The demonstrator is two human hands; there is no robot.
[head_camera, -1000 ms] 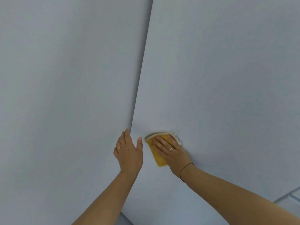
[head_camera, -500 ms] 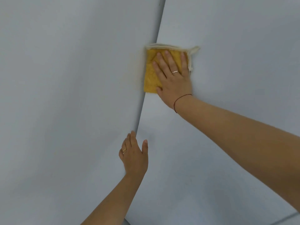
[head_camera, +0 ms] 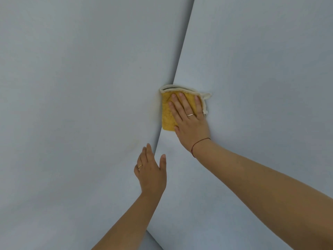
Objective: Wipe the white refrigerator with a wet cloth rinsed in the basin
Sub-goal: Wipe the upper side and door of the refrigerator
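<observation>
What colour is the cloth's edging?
Cream-white edging around the yellow cloth, head view.

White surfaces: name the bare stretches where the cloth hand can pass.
Free: right white panel above and right of the yellow cloth; left white panel beyond the seam. Crowded: the seam, where right hand presses cloth and left hand rests below.

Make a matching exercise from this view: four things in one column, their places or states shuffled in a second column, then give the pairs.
Column one
1. square yellow cloth with cream trim
2. left hand
3. right hand
4. thin red cord bracelet

Column two
A. round the right wrist
B. flat on the cloth, fingers straight
C. pressed against the white refrigerator
D. below the cloth, fingers straight, holding nothing

Pairs: 1-C, 2-D, 3-B, 4-A.
</observation>
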